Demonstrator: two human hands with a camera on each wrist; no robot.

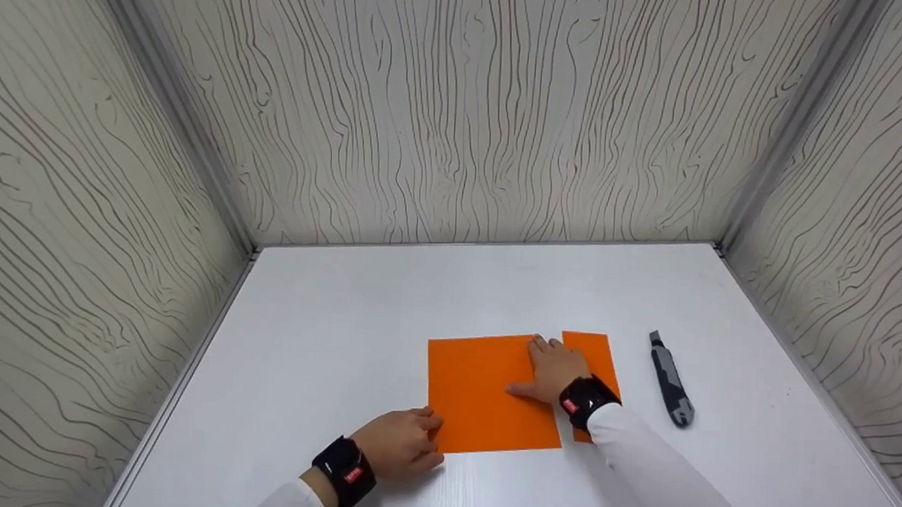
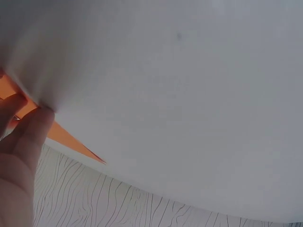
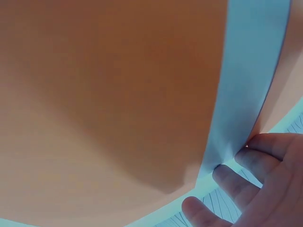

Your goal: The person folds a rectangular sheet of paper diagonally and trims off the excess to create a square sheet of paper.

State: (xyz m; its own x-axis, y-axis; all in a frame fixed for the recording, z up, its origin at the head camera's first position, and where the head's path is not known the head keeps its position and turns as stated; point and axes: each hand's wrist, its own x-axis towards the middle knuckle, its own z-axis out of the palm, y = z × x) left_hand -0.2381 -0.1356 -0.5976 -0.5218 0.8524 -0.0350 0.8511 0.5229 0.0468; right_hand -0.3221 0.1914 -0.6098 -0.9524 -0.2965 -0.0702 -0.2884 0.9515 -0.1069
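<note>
A large orange sheet of paper [image 1: 483, 397] lies flat on the white table, with a narrow orange strip [image 1: 592, 354] just right of it across a thin gap. At the sheet's lower left edge is my left hand [image 1: 398, 443], its fingertips touching the border. In the left wrist view those fingers [image 2: 35, 135] meet the paper's edge. My right hand [image 1: 558, 371] rests spread over the right side of the sheet, thumb pointing left and fingers toward the far edge. Its fingertips [image 3: 227, 177] show by the gap in the right wrist view. The forearm and wristband cover part of the strip.
A grey and black utility knife [image 1: 671, 381] lies right of the strip, blade end pointing away. The white table [image 1: 344, 302] is bordered by wood-grain panels [image 1: 486, 120] at the back and both sides.
</note>
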